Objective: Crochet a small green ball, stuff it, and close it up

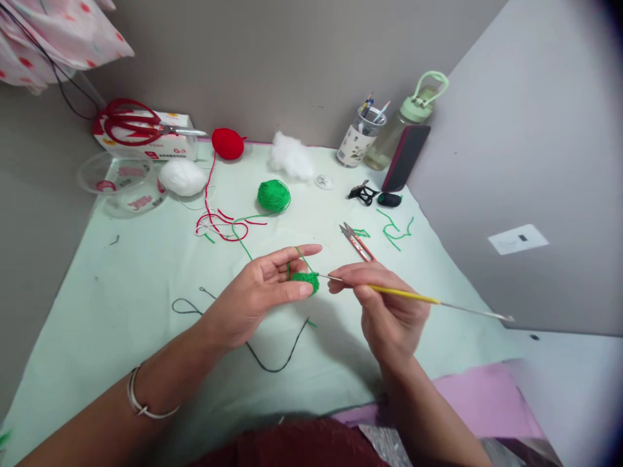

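My left hand (263, 292) pinches a small green crocheted piece (306, 281) between thumb and fingers, with green yarn looped over the forefinger. That strand trails back to a green yarn ball (273, 195) on the pale green table cover (121, 292). My right hand (384, 305) grips a crochet hook (418, 298) with a yellow handle, and its metal tip is in the green piece.
Small thread snips (357, 242) lie just beyond my right hand. A red yarn ball (227, 143), white yarn ball (183, 176), stuffing (292, 155), red scissors on a box (146, 133), pen cup (359, 137), bottle (403, 120) and phone (405, 158) line the back. A black cord (263, 360) lies near me.
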